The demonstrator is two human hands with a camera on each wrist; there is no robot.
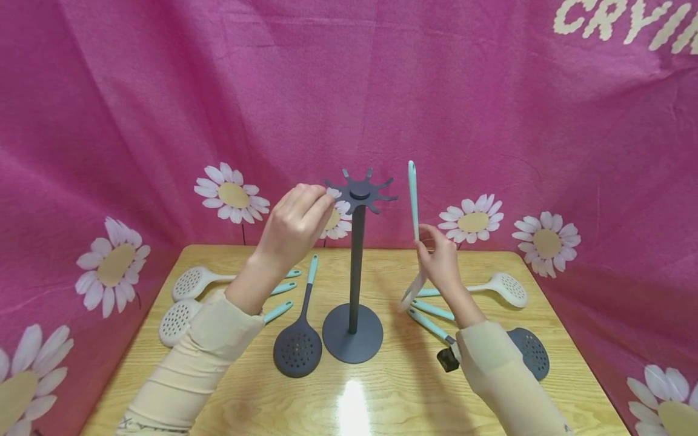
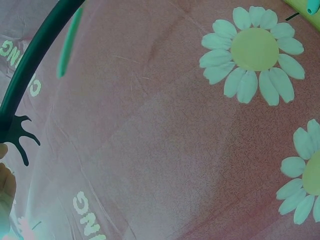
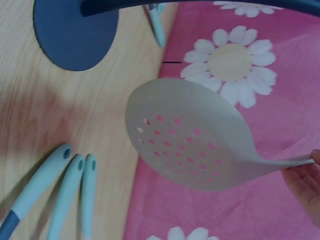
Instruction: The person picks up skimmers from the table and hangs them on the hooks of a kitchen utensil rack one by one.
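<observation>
A dark grey utensil stand (image 1: 357,266) rises from a round base in the middle of the table, with a ring of hooks at its top. My left hand (image 1: 299,219) pinches the left side of the hook ring, which the left wrist view shows partly, beside the fingertips (image 2: 6,182). My right hand (image 1: 440,261) grips a white skimmer (image 3: 185,132) at the neck, right of the stand. Its mint handle (image 1: 412,197) points up, and its holed head hangs downward, seen edge-on in the head view.
Left of the stand lie a dark skimmer (image 1: 297,350) and white slotted utensils (image 1: 189,284), partly behind my left forearm. On the right lie a white skimmer (image 1: 510,289), a dark slotted turner (image 1: 530,352) and several mint handles (image 1: 431,324). A pink daisy cloth (image 1: 349,91) hangs behind the table.
</observation>
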